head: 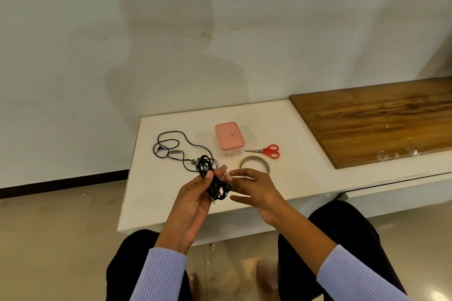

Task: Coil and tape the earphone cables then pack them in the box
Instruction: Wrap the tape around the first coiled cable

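Note:
My left hand (195,200) holds a coiled black earphone cable (212,178) above the near edge of the white table (156,193), thumb and fingers pinching the bundle. My right hand (254,190) is just right of the coil, its fingers stretched toward it and touching it near the top. A second black earphone cable (171,148) lies loose and uncoiled on the table at the left. The pink lidded box (229,137) stands shut behind the hands. A roll of clear tape (254,162) lies flat just beyond my right hand.
Red-handled scissors (267,151) lie right of the box. A wooden board (376,122) covers the table's right part. A wall rises behind. My knees are under the table's near edge, with tiled floor to the left.

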